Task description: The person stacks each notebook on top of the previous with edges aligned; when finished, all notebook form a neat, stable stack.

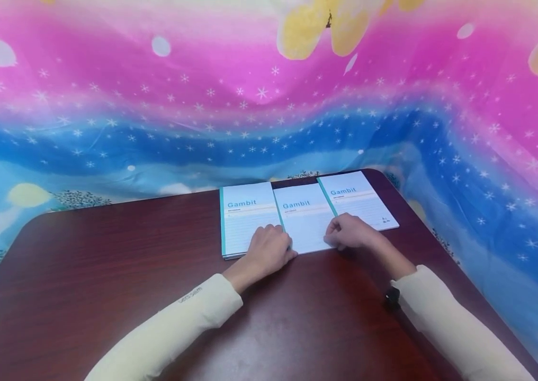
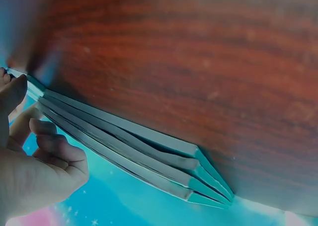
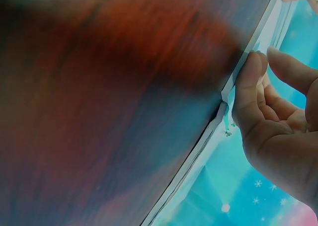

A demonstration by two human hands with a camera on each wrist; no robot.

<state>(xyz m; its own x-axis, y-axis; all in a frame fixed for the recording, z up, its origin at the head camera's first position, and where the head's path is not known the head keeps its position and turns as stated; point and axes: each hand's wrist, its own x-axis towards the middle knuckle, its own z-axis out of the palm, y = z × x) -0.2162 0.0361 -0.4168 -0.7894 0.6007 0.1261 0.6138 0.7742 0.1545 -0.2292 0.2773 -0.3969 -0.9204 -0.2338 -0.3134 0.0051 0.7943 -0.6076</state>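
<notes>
Three places of white Gambit notebooks with green spines lie side by side. The middle notebook sits between a left stack and a right notebook. My left hand lies across the stack's lower right corner, fingers curled, and pinches the middle notebook's lower left corner with the thumb at its near edge. My right hand pinches that notebook near its lower right corner, thumb and bent fingers at the edge. In the left wrist view several notebooks show layered edges.
The notebooks lie near the far edge of a dark brown wooden table. A pink and blue patterned cloth hangs behind and along the right side. A black band sits at the right wrist.
</notes>
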